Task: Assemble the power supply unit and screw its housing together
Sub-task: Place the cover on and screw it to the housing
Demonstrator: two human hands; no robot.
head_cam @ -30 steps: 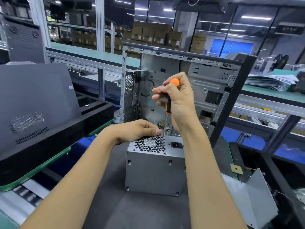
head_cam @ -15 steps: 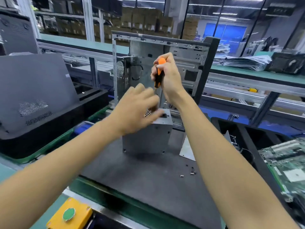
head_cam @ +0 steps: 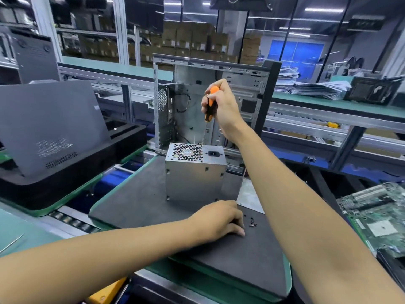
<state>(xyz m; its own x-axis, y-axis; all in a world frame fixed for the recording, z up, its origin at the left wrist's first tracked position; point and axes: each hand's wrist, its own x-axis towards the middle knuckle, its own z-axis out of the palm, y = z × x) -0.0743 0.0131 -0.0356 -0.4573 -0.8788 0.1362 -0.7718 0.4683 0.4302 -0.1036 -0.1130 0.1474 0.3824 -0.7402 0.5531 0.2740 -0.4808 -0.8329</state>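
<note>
A grey metal power supply unit (head_cam: 194, 178) stands on end on the dark mat (head_cam: 140, 200), its fan grille and power socket facing up. My right hand (head_cam: 221, 106) grips an orange and black screwdriver (head_cam: 210, 104) upright, its tip touching the unit's top face beside the grille. My left hand (head_cam: 219, 218) rests low on the mat in front of the unit, fingers curled down beside a few small loose screws (head_cam: 252, 222). Whether its fingertips pinch a screw is hidden.
An open metal computer case (head_cam: 210, 95) stands upright behind the unit. A flat metal plate (head_cam: 249, 196) lies to the unit's right. A green motherboard (head_cam: 377, 216) sits at far right, a grey panel in a black tray (head_cam: 50, 128) at left.
My left hand left the top of the power supply unit and came down onto the mat by the loose screws. My right hand still holds the screwdriver upright over the unit.
</note>
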